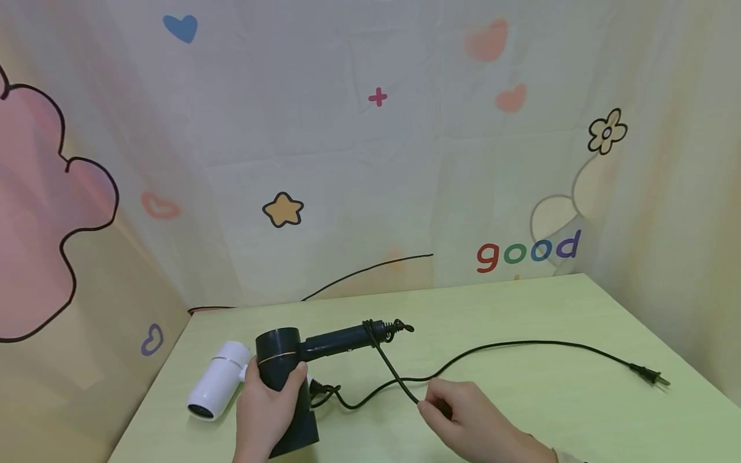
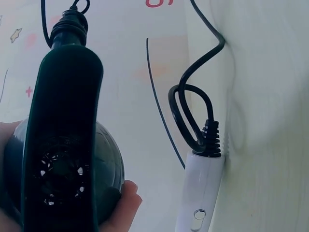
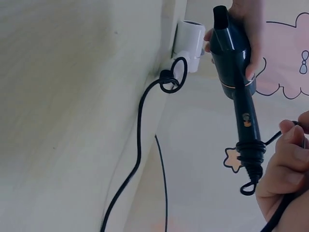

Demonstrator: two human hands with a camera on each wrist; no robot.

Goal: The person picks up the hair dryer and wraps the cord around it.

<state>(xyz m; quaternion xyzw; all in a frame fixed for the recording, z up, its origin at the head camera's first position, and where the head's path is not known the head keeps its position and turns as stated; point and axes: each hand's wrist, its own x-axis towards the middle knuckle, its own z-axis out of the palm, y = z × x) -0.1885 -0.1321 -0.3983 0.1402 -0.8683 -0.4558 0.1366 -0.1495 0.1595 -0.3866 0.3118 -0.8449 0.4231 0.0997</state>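
Note:
A dark hair dryer (image 1: 278, 360) is held up above the table by my left hand (image 1: 263, 405), which grips its barrel. Its handle points right, and black cord (image 3: 251, 151) is wound around the handle's end. From there the cord runs down to my right hand (image 1: 471, 418), whose curled fingers hold it. In the right wrist view the right hand (image 3: 289, 174) shows at the right edge, apart from the handle. The left wrist view shows the dryer's handle (image 2: 63, 121) up close, with a fingertip and thumb of the left hand at the barrel's sides.
A white hair dryer (image 1: 217, 379) lies on the table at left, partly behind the left hand. Its black cord (image 1: 521, 342) stretches across the green table (image 1: 550, 411) to a plug (image 1: 649, 373) at right. A printed curtain (image 1: 347, 161) hangs behind and beside the table.

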